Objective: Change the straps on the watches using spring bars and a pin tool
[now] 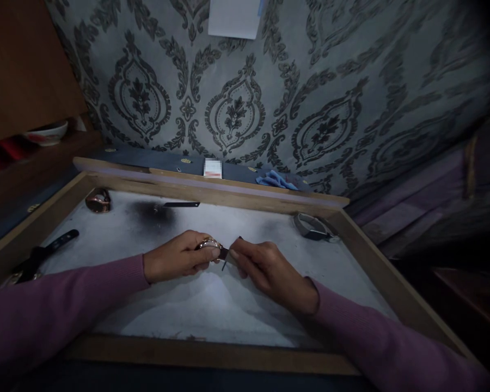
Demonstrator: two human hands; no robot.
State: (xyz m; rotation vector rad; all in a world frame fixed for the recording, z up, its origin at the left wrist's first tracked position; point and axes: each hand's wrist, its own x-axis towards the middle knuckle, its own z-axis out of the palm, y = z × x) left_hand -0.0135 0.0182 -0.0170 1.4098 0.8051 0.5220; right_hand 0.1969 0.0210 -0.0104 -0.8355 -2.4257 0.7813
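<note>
A wristwatch (209, 243) with a shiny, gold-toned case is pinched in my left hand (183, 253), the thumb lying over the case. My right hand (261, 264) is closed on a dark watch strap (224, 253) beside the case. Whether the strap is joined to the case I cannot tell. A thin dark piece sticks down below the right fingertips; its kind is unclear. Beyond my hands, a separate dark strap piece (182, 204) lies on the white surface of the wooden-rimmed tray (212, 356).
A rose-gold watch (98, 200) sits in the tray's far left corner. At the left lies a black-strapped watch (44, 253), partly behind my sleeve. Another dark watch (312, 226) rests far right. Behind the rim are a small white box (213, 167) and a blue cloth (276, 179).
</note>
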